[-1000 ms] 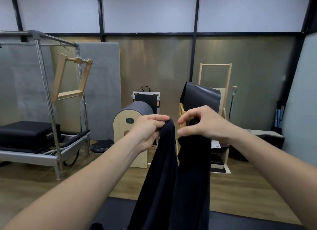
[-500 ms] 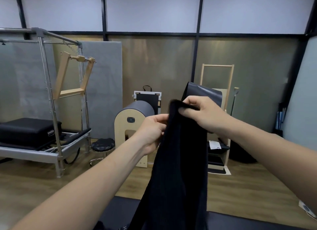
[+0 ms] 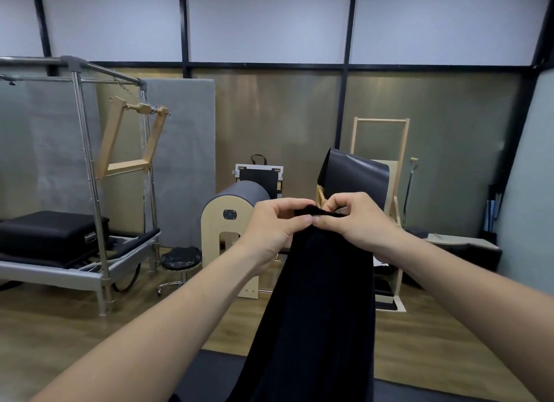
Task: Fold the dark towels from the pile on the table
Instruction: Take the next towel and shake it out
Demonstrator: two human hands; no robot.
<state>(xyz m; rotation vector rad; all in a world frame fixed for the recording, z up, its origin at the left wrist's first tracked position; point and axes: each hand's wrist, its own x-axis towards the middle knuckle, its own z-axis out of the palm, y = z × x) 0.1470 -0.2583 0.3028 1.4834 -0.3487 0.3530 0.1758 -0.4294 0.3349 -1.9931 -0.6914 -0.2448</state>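
Note:
A dark towel [image 3: 317, 311] hangs straight down in front of me, doubled lengthwise, its lower end running out of the bottom of the frame. My left hand [image 3: 275, 224] and my right hand [image 3: 359, 218] are held up at chest height, touching each other, and both pinch the towel's top edge between thumb and fingers. A dark table [image 3: 209, 377] shows at the bottom edge under the towel. The pile of towels is out of sight.
Beyond the table lies a wooden floor with exercise gear: a metal-framed bed with black pads [image 3: 60, 245] at left, a small black stool [image 3: 180, 259], a padded barrel [image 3: 233, 218] in the middle, and a wooden ladder-backed unit [image 3: 386, 191] at right.
My hands, apart and each gripping a separate top corner, have come together. The two hanging halves of the towel now lie against each other as one strip.

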